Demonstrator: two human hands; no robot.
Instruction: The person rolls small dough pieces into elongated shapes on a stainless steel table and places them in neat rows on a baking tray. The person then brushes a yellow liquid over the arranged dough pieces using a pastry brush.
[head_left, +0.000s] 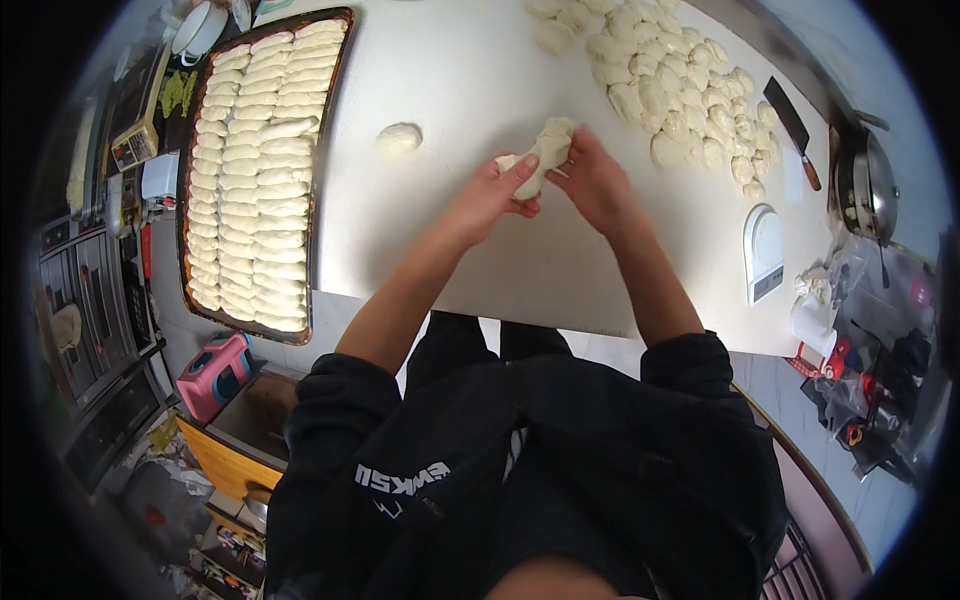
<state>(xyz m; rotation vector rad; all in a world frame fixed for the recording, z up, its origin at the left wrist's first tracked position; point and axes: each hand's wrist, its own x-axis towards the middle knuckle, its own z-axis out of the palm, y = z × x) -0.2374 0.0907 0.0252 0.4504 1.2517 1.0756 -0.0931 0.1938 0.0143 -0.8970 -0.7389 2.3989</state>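
A soft, pale piece of dough is held above the white worktop, bent and stretched between both hands. My left hand grips its lower left end, thumb on top and fingers beneath. At its upper right end is my right hand, blurred, with fingertips and thumb around the edge of the dough. A single oval dough piece lies on the worktop to the left. Many more dough pieces are heaped at the far right, some overlapping.
Left, a dark-rimmed baking tray bears three columns of dough strips. A cleaver and a white kitchen scale lie to the right, near a lidded pan. A pink and blue stool stands below the tray.
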